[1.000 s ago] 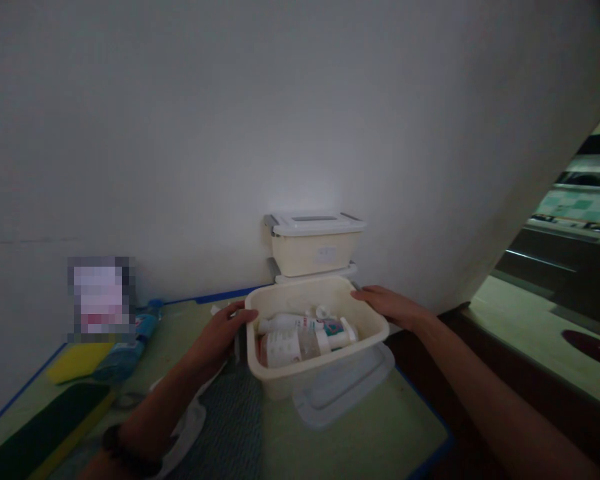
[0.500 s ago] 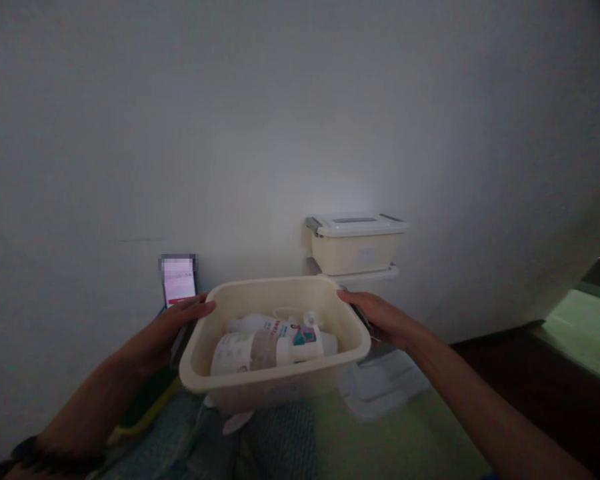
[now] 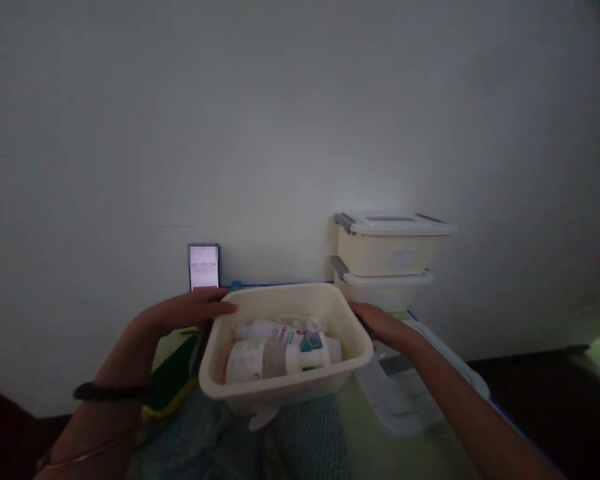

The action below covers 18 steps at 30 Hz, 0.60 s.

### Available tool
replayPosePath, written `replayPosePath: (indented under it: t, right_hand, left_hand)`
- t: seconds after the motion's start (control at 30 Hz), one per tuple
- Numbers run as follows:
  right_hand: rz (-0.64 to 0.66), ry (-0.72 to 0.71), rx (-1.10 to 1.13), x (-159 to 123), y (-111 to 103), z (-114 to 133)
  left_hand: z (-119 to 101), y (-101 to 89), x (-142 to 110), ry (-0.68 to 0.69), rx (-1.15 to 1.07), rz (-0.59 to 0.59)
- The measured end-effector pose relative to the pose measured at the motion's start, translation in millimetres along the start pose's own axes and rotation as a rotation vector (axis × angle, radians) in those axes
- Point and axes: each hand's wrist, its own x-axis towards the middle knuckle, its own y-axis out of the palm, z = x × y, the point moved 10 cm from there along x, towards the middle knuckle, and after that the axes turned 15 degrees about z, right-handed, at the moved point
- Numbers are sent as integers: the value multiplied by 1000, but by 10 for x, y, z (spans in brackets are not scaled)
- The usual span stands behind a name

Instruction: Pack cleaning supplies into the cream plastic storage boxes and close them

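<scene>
A cream plastic storage box [image 3: 287,293] without its lid is held between my two hands over the table. My left hand [image 3: 190,313] grips its left side, thumb over the rim. On the opposite side, my right hand [image 3: 383,325] grips the right end, its fingers partly hidden by the rim. Inside lie a white bottle [image 3: 267,330] with printed text and a second pale bottle [image 3: 250,360] on its side in front. A round white cap-like piece [image 3: 314,324] rests near them. Beneath the box, the blue-green cloth [image 3: 310,437] is partly covered.
Two lidded cream boxes [image 3: 387,253] are stacked against the wall at the back right. A clear-white lid [image 3: 410,407] lies on the table under my right forearm. A phone [image 3: 204,270] leans at the back left. A green thing with a yellow edge [image 3: 167,383] lies at left.
The view has shifted left, so the phone and stacked boxes appear farther right. More of the lid and lower stacked box shows. Both hands still hold the box.
</scene>
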Motion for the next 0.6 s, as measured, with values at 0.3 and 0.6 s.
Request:
replayPosePath:
  t: [0.3, 0.6]
  right_hand:
    - [16, -81, 1, 21, 53, -74]
    - [-9, -87, -274, -10, -12, 88]
  left_hand:
    - [-187, 79, 225, 91, 169, -7]
    - [38, 70, 302, 101, -185, 30]
